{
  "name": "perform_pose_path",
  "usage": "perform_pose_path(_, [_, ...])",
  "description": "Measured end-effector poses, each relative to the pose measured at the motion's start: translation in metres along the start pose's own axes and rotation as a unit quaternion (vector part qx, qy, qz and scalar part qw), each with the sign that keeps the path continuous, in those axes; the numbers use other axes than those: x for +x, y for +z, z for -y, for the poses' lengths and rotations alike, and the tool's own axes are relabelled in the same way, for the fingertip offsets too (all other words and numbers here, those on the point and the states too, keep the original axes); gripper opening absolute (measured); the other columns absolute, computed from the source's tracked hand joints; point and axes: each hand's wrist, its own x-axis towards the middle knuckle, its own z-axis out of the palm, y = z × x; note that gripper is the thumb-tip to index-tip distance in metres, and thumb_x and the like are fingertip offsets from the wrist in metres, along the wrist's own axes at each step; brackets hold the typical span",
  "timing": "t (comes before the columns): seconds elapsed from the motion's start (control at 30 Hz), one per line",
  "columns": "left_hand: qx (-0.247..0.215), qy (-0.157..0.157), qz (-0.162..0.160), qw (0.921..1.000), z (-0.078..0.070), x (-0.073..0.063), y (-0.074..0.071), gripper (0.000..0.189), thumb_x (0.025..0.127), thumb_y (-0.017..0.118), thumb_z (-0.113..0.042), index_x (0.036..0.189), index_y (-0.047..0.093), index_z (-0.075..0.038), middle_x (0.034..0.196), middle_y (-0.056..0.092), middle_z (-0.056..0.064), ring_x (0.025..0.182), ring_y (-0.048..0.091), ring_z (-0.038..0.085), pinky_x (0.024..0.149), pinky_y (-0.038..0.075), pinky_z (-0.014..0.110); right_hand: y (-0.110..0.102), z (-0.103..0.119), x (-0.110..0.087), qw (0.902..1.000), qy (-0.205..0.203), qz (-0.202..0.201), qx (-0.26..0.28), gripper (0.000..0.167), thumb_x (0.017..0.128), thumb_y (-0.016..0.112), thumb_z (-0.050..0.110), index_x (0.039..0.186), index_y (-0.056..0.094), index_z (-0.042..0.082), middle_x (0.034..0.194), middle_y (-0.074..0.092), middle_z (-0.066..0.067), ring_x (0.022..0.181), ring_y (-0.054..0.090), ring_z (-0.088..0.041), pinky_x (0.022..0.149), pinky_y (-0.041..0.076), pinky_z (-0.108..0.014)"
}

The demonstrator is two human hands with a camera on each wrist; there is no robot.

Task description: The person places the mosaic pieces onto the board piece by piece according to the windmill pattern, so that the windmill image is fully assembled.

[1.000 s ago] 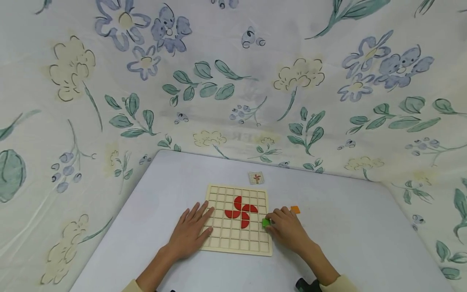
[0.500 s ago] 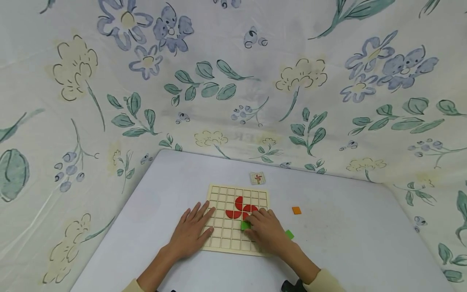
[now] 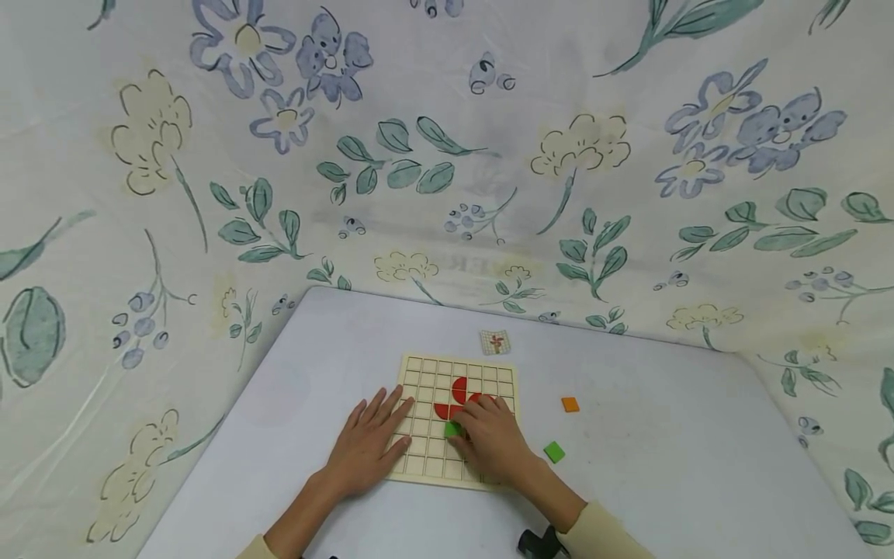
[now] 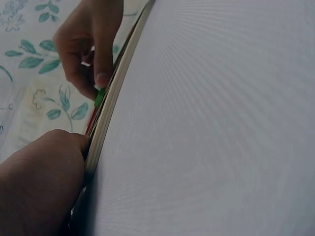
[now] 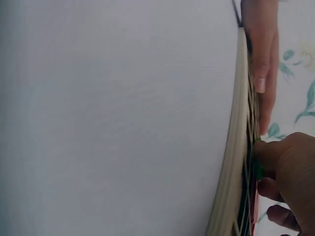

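A square wooden grid board [image 3: 426, 467] lies on the white table, with red rounded pieces [image 3: 459, 387] set in a pinwheel near its middle. My right hand [image 3: 494, 441] reaches over the board and pinches a green square tile [image 3: 452, 429] between thumb and fingers, just below the red pieces. In the left wrist view the green tile [image 4: 100, 97] is right at the board's surface. My left hand [image 3: 370, 442] rests with fingers spread on the board's left edge. The right hand covers part of the red pieces and the grid's lower right.
Right of the board lie another green tile [image 3: 554, 452] and an orange tile [image 3: 570, 404]. A small card [image 3: 495, 342] with a red pinwheel picture lies behind the board. A flowered cloth [image 3: 447, 155] hangs behind the white table [image 3: 663, 450].
My right hand has carried the green tile leftward from the board's right edge to below the red pieces, uncovering the other green tile on the table. My left hand has stayed put.
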Motion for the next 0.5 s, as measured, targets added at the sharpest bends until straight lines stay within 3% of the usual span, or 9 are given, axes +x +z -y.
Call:
perform_pose_path(0.2, [0.004, 0.002, -0.010, 0.9999, 0.0013, 0.0006, 0.0027, 0.059, 0.101, 0.052, -0.039, 0.152, 0.039, -0.012, 0.159, 0.027, 0.010, 0.146, 0.020, 0.034, 0.113, 0.018, 0.055, 0.0004, 0.0019, 0.0027, 0.9947, 0.063, -0.007, 0.081, 0.023, 0.081, 0.082, 0.034, 0.098, 0.078, 0.018, 0.070, 0.046, 0.016, 0.073, 0.040, -0.009, 0.066, 0.034, -0.029])
perform_pose_path(0.5, [0.006, 0.001, -0.008, 1.0000, 0.0016, 0.0011, 0.0057, 0.060, 0.101, 0.050, -0.041, 0.152, 0.039, -0.013, 0.160, 0.026, 0.009, 0.146, 0.020, 0.034, 0.114, 0.017, 0.055, -0.0008, 0.0024, 0.0059, 0.9894, 0.078, -0.039, 0.116, 0.009, 0.076, 0.087, 0.023, 0.076, 0.079, 0.019, 0.061, 0.047, 0.019, 0.064, 0.040, -0.006, 0.058, 0.031, -0.026])
